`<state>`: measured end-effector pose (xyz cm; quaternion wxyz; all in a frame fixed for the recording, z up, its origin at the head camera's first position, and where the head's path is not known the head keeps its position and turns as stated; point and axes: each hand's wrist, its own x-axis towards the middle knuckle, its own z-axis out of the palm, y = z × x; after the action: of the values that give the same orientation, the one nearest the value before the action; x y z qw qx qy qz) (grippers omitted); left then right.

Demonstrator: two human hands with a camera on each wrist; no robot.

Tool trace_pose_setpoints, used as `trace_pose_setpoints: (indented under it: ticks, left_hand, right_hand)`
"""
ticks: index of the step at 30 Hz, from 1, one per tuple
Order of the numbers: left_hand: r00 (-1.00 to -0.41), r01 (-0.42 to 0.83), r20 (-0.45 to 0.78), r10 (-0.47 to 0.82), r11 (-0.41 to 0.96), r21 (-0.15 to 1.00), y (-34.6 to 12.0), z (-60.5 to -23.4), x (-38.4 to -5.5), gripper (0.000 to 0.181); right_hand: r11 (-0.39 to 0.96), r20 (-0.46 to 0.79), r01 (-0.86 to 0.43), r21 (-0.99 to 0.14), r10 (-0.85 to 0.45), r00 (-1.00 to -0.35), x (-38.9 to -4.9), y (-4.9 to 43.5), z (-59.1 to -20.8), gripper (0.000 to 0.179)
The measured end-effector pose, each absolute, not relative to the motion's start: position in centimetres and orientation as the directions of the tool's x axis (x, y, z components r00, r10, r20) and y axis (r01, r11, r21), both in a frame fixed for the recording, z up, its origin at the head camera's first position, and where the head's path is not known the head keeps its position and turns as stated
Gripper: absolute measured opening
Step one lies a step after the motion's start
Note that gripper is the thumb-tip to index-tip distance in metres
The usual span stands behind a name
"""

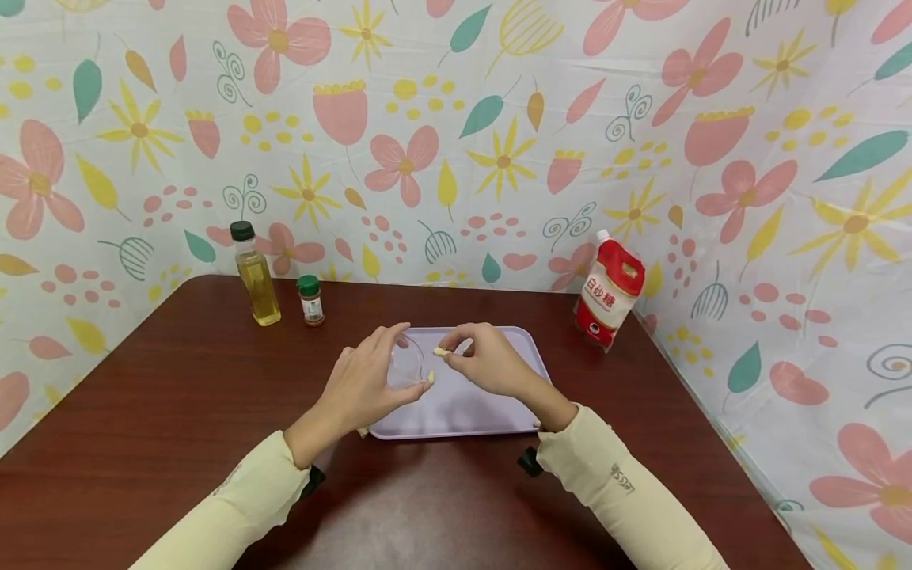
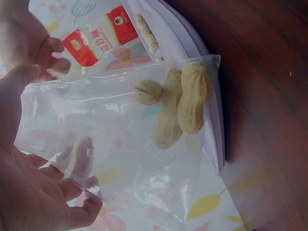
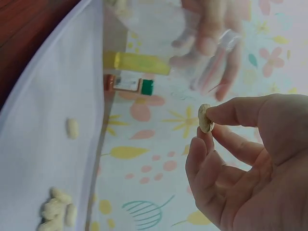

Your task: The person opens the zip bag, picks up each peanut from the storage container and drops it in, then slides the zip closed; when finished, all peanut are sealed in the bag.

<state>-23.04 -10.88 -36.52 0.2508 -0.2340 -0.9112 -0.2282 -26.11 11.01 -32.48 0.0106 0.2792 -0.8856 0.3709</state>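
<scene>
My left hand (image 1: 363, 380) holds a clear plastic bag (image 2: 120, 125) by its mouth, the thumb and fingers on opposite sides of the opening. Several unshelled peanuts (image 2: 192, 101) lie at the bag's bottom, seen in the left wrist view. Close to the bag's mouth, my right hand (image 1: 492, 360) pinches one peanut (image 3: 205, 119) between thumb and fingertips. Both hands are above a pale lilac tray (image 1: 470, 404). More peanuts (image 3: 54, 209) rest on the tray in a small heap, with a single peanut (image 3: 72, 128) apart from them in the right wrist view.
At the back left of the dark wooden table (image 1: 178, 396) stand an oil bottle (image 1: 258, 281) and a green-capped spice jar (image 1: 310, 301). A red and white sugar pouch (image 1: 609, 293) stands at the back right. Flower-patterned cloth (image 1: 456, 158) hangs behind.
</scene>
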Motion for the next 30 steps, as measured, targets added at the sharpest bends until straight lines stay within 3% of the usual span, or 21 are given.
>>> trace_pose_setpoints:
  ticks: [12, 30]
  left_hand:
    - [-0.770, 0.541, 0.550, 0.325, 0.788, 0.293, -10.9, -36.5, -23.0, 0.083]
    - [-0.767, 0.536, 0.555, 0.322, 0.798, 0.277, -11.3, -36.4, -23.1, 0.084]
  right_hand:
    - [0.522, 0.254, -0.546, -0.655, -0.529, -0.810, -24.2, 9.1, -30.2, 0.010]
    - [0.519, 0.231, -0.537, -0.665, -0.541, -0.809, -24.7, 7.6, -30.2, 0.014]
